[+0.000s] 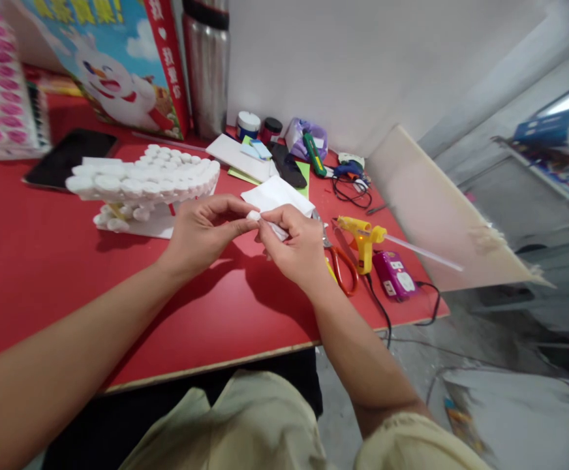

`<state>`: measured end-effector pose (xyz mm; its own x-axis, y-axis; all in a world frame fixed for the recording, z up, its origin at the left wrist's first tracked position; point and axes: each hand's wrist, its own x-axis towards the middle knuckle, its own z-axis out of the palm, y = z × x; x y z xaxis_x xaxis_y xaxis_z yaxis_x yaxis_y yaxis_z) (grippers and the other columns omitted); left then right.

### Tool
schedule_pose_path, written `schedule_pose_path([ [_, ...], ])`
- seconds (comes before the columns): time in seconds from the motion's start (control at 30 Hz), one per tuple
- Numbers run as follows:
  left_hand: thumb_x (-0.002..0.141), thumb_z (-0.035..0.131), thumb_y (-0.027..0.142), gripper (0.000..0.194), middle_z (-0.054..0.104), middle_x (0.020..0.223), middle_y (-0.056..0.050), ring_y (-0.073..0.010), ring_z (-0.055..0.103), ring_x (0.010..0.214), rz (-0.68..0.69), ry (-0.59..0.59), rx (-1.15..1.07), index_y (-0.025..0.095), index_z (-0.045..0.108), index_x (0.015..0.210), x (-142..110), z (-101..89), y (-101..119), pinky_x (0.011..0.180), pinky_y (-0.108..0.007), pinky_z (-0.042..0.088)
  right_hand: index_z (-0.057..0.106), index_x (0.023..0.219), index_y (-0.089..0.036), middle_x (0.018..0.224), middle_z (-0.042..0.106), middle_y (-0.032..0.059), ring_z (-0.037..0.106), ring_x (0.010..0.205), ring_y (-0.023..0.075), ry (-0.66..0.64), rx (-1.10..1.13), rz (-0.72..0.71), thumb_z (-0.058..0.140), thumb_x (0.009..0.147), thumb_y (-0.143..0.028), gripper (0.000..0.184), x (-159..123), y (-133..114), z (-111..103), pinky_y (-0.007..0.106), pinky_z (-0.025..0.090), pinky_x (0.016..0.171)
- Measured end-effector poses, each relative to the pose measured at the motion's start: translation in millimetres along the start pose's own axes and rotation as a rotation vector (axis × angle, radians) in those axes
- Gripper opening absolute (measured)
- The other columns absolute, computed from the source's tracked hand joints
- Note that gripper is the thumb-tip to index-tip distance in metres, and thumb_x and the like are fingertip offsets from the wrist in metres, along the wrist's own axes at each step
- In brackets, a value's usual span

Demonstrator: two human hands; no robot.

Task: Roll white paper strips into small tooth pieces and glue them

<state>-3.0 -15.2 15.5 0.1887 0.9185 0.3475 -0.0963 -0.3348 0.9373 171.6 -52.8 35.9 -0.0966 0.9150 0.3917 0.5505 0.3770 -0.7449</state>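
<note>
Both your hands (201, 232) (292, 245) pinch one small white piece (254, 216), fingertips nearly closed, L & R about equally near; its long axis seems to run L–R, tho blur hides it. White sheet (277, 196) lies just beyond.

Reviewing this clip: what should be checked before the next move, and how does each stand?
1. Left hand and right hand fingers on small white piece: ok.
2. White model out of the hands: ok.
3. Glue gun light on: ok.
4. Glue stick in gun: ok.
5. Glue hot: cannot tell.
6. Orange-handled tool well away from right hand: not ok, close beside it.
</note>
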Motion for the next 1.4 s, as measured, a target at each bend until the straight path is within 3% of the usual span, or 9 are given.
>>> schedule_pose_path([
  [0.17,0.076,0.092,0.036,0.019,0.079,0.082,-0.004,-0.0202,0.073,0.077,-0.035,-0.019,-0.101,0.022,0.082,0.084,1.6,0.2,-1.7,0.076,-0.034,0.060,0.067,0.090,-0.022,0.078,0.072,0.0021,0.066,0.065,0.0148,-0.031,0.126,0.063,0.066,0.096,-0.039,0.019,0.8,-4.3,-4.4,0.028,0.052,0.064],
  [0.27,0.079,0.090,0.036,0.019,0.078,0.079,-0.004,-0.0192,0.072,0.071,-0.087,-0.032,-0.165,0.022,0.082,0.089,4.3,-2.2,-6.3,0.072,-0.035,0.060,0.066,0.103,-0.021,0.085,0.077,0.0040,0.069,0.059,0.0153,-0.168,0.529,0.285,0.066,0.095,-0.056,0.036,10.0,-1.7,-10.8,0.030,0.058,0.060],
  [0.37,0.079,0.090,0.036,0.018,0.078,0.080,-0.004,-0.0206,0.072,0.072,-0.104,-0.013,-0.189,0.024,0.083,0.090,7.1,-5.2,-8.8,0.072,-0.037,0.059,0.063,0.119,-0.020,0.087,0.079,0.0073,0.074,0.062,0.0194,-0.367,0.876,0.560,0.042,0.104,-0.067,0.054,21.0,5.2,-15.6,0.035,0.065,0.060],
  [0.47,0.077,0.091,0.034,0.016,0.080,0.086,-0.004,-0.0228,0.073,0.078,-0.099,-0.017,-0.176,0.026,0.084,0.089,8.5,-6.6,-5.5,0.074,-0.037,0.060,0.060,0.127,-0.020,0.089,0.078,0.0067,0.076,0.069,0.0180,-0.517,1.054,0.705,0.029,0.111,-0.052,0.048,26.2,11.9,-15.4,0.033,0.067,0.062],
  [0.63,0.078,0.091,0.037,0.018,0.082,0.091,-0.005,-0.0246,0.073,0.083,-0.079,-0.069,-0.143,0.027,0.086,0.091,7.9,-6.1,2.0,0.072,-0.036,0.059,0.062,0.123,-0.018,0.081,0.070,-0.0016,0.057,0.055,0.0090,-0.502,1.206,0.689,0.043,0.111,-0.037,0.029,23.3,13.3,-12.8,0.027,0.066,0.057],
  [0.9,0.079,0.089,0.031,0.015,0.080,0.083,-0.004,-0.0175,0.070,0.075,-0.087,-0.051,-0.171,0.021,0.085,0.090,8.0,-4.7,-1.6,0.070,-0.030,0.055,0.075,0.106,-0.016,0.077,0.063,-0.0047,0.049,0.052,0.0047,-0.352,0.944,0.508,0.083,0.087,-0.040,0.031,15.3,5.5,-10.7,0.025,0.063,0.055],
  [1.03,0.076,0.091,0.030,0.016,0.080,0.083,-0.004,-0.0165,0.069,0.074,-0.096,0.000,-0.192,0.021,0.085,0.088,8.7,-3.8,-2.9,0.068,-0.029,0.055,0.078,0.115,-0.017,0.075,0.069,-0.0032,0.056,0.049,0.0048,-0.259,0.703,0.370,0.080,0.089,-0.045,0.038,12.9,7.2,-8.3,0.020,0.054,0.051],
  [1.27,0.077,0.090,0.034,0.020,0.079,0.082,-0.004,-0.0183,0.071,0.075,-0.134,-0.015,-0.188,0.020,0.084,0.091,7.1,-1.7,-2.0,0.071,-0.032,0.058,0.080,0.101,-0.017,0.075,0.076,-0.0001,0.057,0.042,0.0064,-0.063,0.319,0.168,0.067,0.099,-0.039,0.026,7.3,4.3,-4.3,0.022,0.048,0.048],
  [1.4,0.077,0.090,0.031,0.019,0.079,0.081,-0.003,-0.0159,0.070,0.072,-0.093,0.063,-0.105,0.020,0.084,0.090,3.8,1.7,-5.0,0.068,-0.028,0.057,0.081,0.096,-0.019,0.074,0.076,0.0008,0.068,0.060,0.0124,0.071,0.055,-0.059,0.063,0.100,-0.028,0.021,1.8,0.0,1.9,0.025,0.052,0.060],
])
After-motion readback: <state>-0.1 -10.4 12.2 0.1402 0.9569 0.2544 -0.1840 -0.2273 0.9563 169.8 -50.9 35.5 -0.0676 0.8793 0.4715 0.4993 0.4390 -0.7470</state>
